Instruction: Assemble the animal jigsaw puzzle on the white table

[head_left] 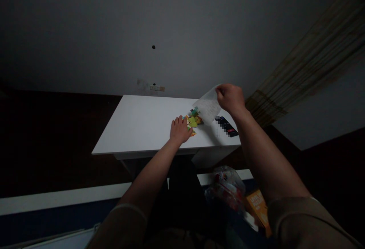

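On a white table [137, 123] lies a small heap of colourful jigsaw puzzle pieces [193, 121], with a lime-green piece on top. My left hand [180, 129] rests palm down at the heap's near edge, its fingertips touching the pieces. Raised above the heap, my right hand [230, 99] grips the corner of a translucent plastic bag [207, 105] with printing on it. The bag hangs tilted down over the pieces. To the right of the heap lies a dark rectangular device [228, 126], partly blurred out.
A wall socket [157, 88] sits behind the table, and a beaded curtain [308, 62] hangs at the right. Below the table are a crumpled plastic bag [225, 188] and an orange box [258, 207], beside a white ledge [65, 199].
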`<action>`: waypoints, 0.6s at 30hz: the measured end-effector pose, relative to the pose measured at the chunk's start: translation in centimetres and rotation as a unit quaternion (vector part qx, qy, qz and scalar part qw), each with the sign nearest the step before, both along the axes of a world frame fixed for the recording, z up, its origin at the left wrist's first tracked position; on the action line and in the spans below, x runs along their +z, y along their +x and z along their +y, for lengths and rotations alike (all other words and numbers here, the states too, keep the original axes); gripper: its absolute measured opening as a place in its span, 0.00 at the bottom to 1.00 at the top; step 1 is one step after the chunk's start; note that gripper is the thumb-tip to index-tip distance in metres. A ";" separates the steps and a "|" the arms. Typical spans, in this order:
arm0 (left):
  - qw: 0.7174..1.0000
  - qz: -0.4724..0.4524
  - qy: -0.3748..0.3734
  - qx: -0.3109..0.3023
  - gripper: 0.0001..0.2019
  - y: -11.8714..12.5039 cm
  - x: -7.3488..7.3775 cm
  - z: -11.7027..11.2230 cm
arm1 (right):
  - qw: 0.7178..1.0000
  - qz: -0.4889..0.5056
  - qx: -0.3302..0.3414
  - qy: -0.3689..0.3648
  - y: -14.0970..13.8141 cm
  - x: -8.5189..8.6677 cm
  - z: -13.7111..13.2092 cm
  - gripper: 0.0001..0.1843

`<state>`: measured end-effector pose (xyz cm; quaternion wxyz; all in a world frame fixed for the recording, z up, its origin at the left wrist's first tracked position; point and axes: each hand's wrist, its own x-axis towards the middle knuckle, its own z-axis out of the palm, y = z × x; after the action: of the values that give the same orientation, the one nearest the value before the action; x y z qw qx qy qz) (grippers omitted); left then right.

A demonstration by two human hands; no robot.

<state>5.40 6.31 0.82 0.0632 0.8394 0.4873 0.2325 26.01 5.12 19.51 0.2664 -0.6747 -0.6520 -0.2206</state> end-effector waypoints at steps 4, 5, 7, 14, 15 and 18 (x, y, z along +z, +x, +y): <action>1.000 -0.016 -0.006 -0.010 0.27 -0.1 0.4 0.2 | 0.999 0.014 -0.010 0.031 0.3 1.1 -0.6 0.13; 1.000 -0.019 -0.005 -0.011 0.27 -0.1 0.5 0.2 | 0.998 0.023 -0.014 0.049 0.5 1.4 -0.8 0.13; 1.000 -0.022 0.003 -0.011 0.25 -0.1 0.6 0.2 | 0.994 0.053 -0.016 0.090 0.7 2.1 -1.2 0.13; 0.998 -0.026 0.048 -0.016 0.26 -1.9 0.6 -1.5 | 0.925 0.328 0.139 0.129 -3.4 -0.4 0.3 0.16; 0.998 -0.023 0.050 -0.015 0.27 -2.4 0.5 -1.8 | 0.903 0.376 0.169 0.124 -5.0 -1.5 1.0 0.15; 0.999 -0.013 0.035 -0.013 0.30 -4.2 -0.2 -2.3 | 0.824 0.502 0.250 0.080 -10.8 -5.3 3.4 0.13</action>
<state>1.21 4.01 0.60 0.0428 0.8441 0.4673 0.2594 15.19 8.53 14.17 0.6558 -0.4827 -0.5547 0.1708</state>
